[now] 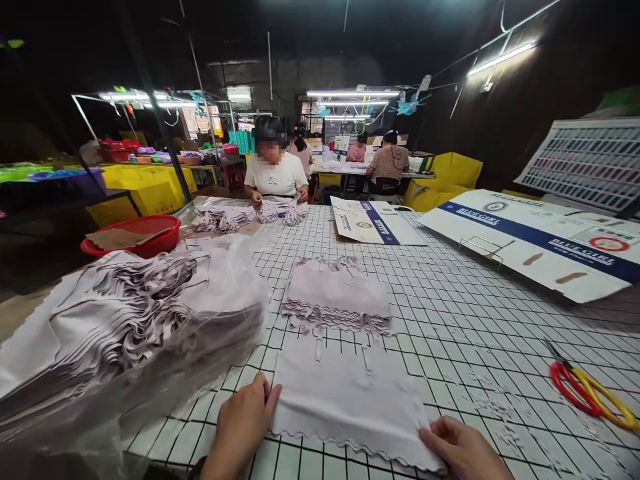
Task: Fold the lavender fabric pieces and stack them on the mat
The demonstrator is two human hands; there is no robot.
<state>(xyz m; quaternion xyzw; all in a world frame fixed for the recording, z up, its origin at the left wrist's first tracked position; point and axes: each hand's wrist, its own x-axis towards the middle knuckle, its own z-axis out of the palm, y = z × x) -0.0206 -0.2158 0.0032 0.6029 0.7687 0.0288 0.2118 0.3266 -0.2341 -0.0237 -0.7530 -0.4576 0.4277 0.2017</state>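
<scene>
The gridded tabletop (453,347) is offering its widest open room on the right, while the cloth heap (150,300) is crowding the left. The cloth piece (345,393) is lying between, just in front of the smaller stack (337,287), and apparently being flattened: the left hand's (245,413) fingers are pinching its left edge, the right hand's (465,448) its near right corner. Moving it cleanly is calling for even tension. Scissors (587,383) are lying well apart, rightward.

Pale-lilac fabric (345,397), black-gridded white tablecloth (453,333)
</scene>
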